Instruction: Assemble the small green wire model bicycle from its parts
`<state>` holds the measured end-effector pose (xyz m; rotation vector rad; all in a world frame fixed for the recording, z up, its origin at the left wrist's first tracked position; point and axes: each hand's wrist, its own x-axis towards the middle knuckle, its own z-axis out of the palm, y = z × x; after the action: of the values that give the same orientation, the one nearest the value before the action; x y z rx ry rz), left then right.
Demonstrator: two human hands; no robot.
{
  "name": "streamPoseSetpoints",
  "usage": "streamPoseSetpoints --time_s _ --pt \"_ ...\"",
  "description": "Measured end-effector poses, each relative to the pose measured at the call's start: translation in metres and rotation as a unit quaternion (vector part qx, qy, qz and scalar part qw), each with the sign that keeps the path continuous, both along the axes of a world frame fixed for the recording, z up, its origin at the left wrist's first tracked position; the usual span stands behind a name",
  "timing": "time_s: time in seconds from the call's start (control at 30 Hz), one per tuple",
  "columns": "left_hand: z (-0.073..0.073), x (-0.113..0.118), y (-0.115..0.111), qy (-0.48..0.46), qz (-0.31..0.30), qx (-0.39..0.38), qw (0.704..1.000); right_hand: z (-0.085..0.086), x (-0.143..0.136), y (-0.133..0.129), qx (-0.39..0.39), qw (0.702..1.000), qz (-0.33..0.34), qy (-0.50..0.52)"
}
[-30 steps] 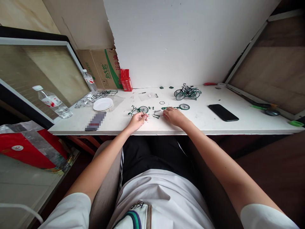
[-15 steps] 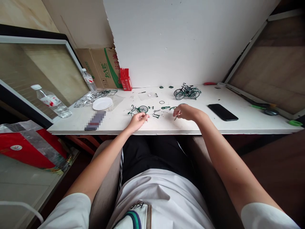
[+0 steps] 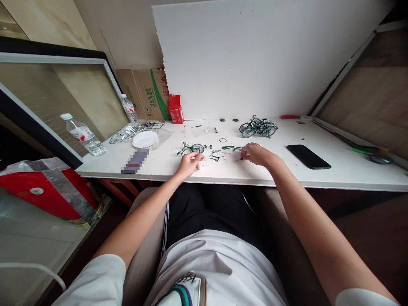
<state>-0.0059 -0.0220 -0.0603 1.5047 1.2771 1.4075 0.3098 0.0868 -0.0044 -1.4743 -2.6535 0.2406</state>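
Across the tabletop, assembled model bicycles stand behind a one-wheeled frame and unattached parts. Left fingers pinch, contents unclear; right fingers grip a thin piece.

A white desk runs across the room below an upright white panel with a ragged left edge, beside which a bare, greyish wall shows. On the left, a dark-and-grey-edged frame holds a brownish pane, a paler marbled surface rises behind it, and light tiled floor lies below; another framed brownish pane leans at the right under soft, uneven light.
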Motion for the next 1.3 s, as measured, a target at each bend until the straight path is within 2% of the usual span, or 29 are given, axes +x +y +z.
streamPoseSetpoints --time_s 0.1,0.17,0.23,0.3,0.53,0.6,0.7,0.9,1.17,1.3 --pt "0.005 0.004 -0.003 -0.02 0.005 -0.002 1.0 0.004 -0.008 -0.008 0.004 0.998 0.0 0.065" --pt "0.012 0.009 -0.008 -0.041 0.012 0.001 0.999 0.009 -0.018 -0.017 0.03 0.985 0.022 0.17" --pt "0.021 0.015 -0.014 -0.069 0.015 0.005 0.998 0.015 -0.032 -0.029 0.07 0.948 0.053 0.305" --pt "0.031 0.022 -0.022 -0.095 0.009 0.005 0.995 0.021 -0.045 -0.041 0.075 0.908 0.063 0.406" --pt "0.061 0.047 -0.053 -0.154 -0.065 0.003 0.986 0.04 -0.072 -0.076 -0.069 0.796 0.075 0.597" --pt "0.067 0.054 -0.063 -0.179 -0.096 -0.002 0.979 0.047 -0.075 -0.086 -0.104 0.774 0.078 0.62" --pt "0.076 0.063 -0.076 -0.231 -0.13 -0.014 0.964 0.056 -0.079 -0.102 -0.13 0.759 0.081 0.632" --pt "0.091 0.071 -0.092 -0.338 -0.138 -0.015 0.931 0.067 -0.092 -0.135 -0.117 0.693 0.109 0.703" --pt "0.107 0.074 -0.108 -0.432 -0.128 -0.049 0.891 0.065 -0.105 -0.166 -0.042 0.671 0.12 0.731" --pt "0.112 0.077 -0.119 -0.447 -0.134 -0.043 0.884 0.062 -0.11 -0.18 -0.012 0.657 0.136 0.742"
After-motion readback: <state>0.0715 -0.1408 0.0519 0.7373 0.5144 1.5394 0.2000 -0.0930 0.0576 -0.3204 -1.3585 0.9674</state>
